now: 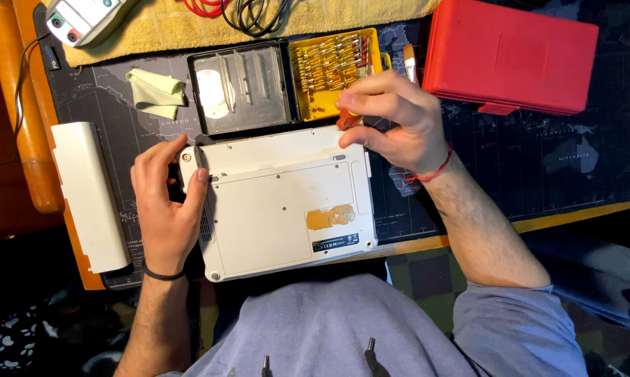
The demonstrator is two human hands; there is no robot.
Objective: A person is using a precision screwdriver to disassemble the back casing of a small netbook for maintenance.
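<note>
- Dark, map-printed mat [538, 160] covers the worktop, whose wooden edge runs along the near side and the left; a yellow towel [343, 14] lies along the far edge.
- White laptop [280, 202] lies bottom-up at the near edge of the mat, its near side reaching the worktop's edge.
- Left hand [165, 202] clasps the laptop's left side, thumb on the far-left corner, fingers curled round the edge.
- Right hand [395, 119] is clenched round an orange-handled screwdriver [348, 119], held upright at the laptop's far right edge.
- White battery pack [88, 195] lies apart to the left, close to the worktop's left edge.
- Open room shows on the mat to the right of the laptop, below the shut red case [507, 56].
- Black tray [242, 87] just beyond the laptop holds slim metal tools and a pale round piece.
- Yellow tray [329, 66] beside it is full of screwdriver bits in rows.
- Green cloth [154, 91] lies folded left of the black tray.
- Grey meter [85, 17] with cables sits on the towel.
</note>
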